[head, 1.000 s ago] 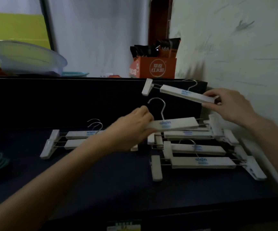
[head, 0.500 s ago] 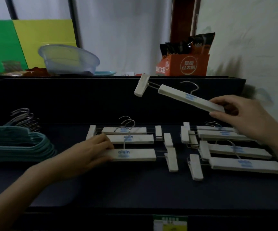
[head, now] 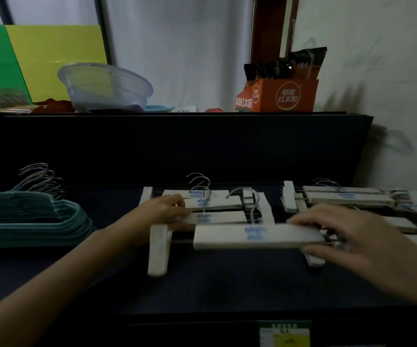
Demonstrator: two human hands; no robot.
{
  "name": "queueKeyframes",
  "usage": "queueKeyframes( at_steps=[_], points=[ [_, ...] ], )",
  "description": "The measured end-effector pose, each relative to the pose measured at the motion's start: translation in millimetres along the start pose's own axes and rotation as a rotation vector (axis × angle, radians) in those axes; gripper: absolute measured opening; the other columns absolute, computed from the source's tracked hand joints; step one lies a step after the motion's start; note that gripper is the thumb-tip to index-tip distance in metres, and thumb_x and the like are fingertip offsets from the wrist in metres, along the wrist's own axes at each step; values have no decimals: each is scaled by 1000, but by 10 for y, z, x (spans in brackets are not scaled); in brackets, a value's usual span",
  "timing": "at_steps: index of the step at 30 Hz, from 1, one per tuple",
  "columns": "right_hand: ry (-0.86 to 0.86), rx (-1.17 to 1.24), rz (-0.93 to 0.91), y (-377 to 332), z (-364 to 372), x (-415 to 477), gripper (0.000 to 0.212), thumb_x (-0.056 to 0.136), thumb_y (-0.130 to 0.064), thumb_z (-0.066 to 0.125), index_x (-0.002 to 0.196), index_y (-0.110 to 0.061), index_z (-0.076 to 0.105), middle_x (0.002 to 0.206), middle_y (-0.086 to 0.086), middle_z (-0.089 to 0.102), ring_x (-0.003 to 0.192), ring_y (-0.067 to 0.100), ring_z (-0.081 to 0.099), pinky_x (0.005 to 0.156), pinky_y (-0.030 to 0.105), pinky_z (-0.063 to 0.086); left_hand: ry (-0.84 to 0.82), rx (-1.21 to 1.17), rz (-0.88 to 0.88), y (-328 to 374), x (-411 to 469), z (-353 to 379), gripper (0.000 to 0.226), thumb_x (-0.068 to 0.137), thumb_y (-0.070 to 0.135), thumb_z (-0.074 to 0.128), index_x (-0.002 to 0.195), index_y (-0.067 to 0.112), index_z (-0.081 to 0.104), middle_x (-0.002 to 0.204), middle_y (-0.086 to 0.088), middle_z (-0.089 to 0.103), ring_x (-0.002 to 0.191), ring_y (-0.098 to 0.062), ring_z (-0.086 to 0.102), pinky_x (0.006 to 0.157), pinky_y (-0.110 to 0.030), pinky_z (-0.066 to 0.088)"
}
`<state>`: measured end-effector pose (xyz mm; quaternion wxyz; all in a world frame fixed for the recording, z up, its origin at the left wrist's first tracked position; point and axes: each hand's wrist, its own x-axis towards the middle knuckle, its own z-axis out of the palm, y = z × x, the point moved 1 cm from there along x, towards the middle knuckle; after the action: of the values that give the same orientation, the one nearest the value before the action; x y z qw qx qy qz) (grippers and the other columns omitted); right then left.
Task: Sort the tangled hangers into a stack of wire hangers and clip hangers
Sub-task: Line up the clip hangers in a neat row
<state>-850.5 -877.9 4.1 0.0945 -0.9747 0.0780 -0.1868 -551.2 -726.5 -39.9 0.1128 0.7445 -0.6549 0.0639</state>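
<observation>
Pinching the right end of the held clip hanger (head: 252, 236), the fingers (head: 310, 220) of the right hand (head: 352, 239) lie along the top of the bar with the thumb beneath. They are clamped on it, though motion blur softens the detail. The bar runs level and crosswise at the near edge of the clip-hanger stack (head: 215, 202); whether it has touched down cannot be told. The left hand (head: 162, 211) is at the stack's left end, its fingers curled on the end of a stacked bar, apparently steadying it.

Handling assessment: the hanger appears rigid and light. It is a flat, pale, matte bar printed in blue, with a thin metal hook (head: 252, 206) rising from mid-bar and a blocky clip (head: 158, 249) on thin rods at the visible left end. Held by one end it should not sag, but the clip may slide and the hook can snag neighbouring hooks — the bar is the sounder grip, not the rods.

Outward: unsorted clip hangers (head: 347, 197) lie overlapped to the right, rods and hooks interlaced. Wire hangers (head: 27, 219), teal-coated with bare steel hooks, are piled well apart at the left of the dark tabletop (head: 227, 284). On the shelf behind stand a clear bowl (head: 105, 87) and an orange box (head: 285, 96).
</observation>
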Motion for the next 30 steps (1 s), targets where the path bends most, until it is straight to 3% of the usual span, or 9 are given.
queueKeyframes(
  at_steps=[2, 6, 11, 14, 16, 21, 25, 30],
  points=[
    [-49, -20, -39, -66, 143, -28, 44, 71, -77, 30, 111, -62, 39, 116, -39, 44, 106, -15, 46, 83, 11, 42, -14, 15, 29, 20, 17, -38, 70, 80, 67, 24, 109, 18, 65, 106, -1, 58, 86, -14, 58, 74, -25, 45],
    [-91, 7, -38, -189, 393, 9, 51, 72, -71, 28, 117, -52, 42, 116, -35, 44, 108, -14, 43, 87, 13, 41, -62, 36, 25, 15, 10, -87, 39, 86, 42, 48, 117, 21, 61, 117, 4, 52, 94, -7, 52, 83, -24, 45],
    [-76, 9, 19, -287, 568, 144, 37, 86, -54, 46, 122, -45, 45, 114, -30, 47, 107, -10, 45, 88, 11, 37, -99, -1, 18, -15, 55, -104, 33, 87, 38, 55, 116, 23, 62, 107, 12, 47, 94, -6, 51, 82, -22, 43],
    [-41, -35, 44, -306, 613, 244, 38, 89, -47, 49, 126, -40, 44, 120, -25, 49, 110, -5, 46, 93, 17, 38, -139, -34, 6, -37, 75, -142, 35, 88, 38, 53, 120, 26, 58, 107, 14, 46, 96, 0, 46, 82, -13, 40],
    [-11, -75, 47, -303, 656, 304, 39, 90, -44, 49, 128, -37, 45, 122, -22, 51, 113, 0, 47, 93, 19, 37, -144, -57, -6, -57, 72, -168, 32, 89, 37, 51, 119, 27, 59, 109, 13, 48, 99, 1, 45, 87, -18, 43],
    [44, -125, 40, -290, 750, 449, 39, 92, -39, 48, 130, -31, 47, 124, -15, 53, 115, 6, 48, 90, 20, 32, -65, -87, -42, -67, 64, -241, 24, 89, 35, 52, 111, 33, 62, 105, 16, 50, 92, -2, 49, 83, -29, 47],
    [61, -111, 47, -260, 789, 493, 40, 91, -40, 49, 130, -31, 46, 122, -14, 51, 113, 7, 46, 86, 17, 28, 56, -85, -62, -11, 100, -297, 24, 88, 34, 54, 109, 26, 64, 105, 16, 48, 88, 7, 46, 75, -16, 40],
    [65, -101, 38, -262, 760, 465, 42, 91, -44, 47, 131, -31, 46, 123, -13, 50, 113, 6, 45, 94, 20, 33, 166, -89, -47, 139, 182, -363, 23, 88, 34, 54, 105, 24, 66, 100, 15, 51, 82, 9, 48, 69, -13, 37]
  ],
)
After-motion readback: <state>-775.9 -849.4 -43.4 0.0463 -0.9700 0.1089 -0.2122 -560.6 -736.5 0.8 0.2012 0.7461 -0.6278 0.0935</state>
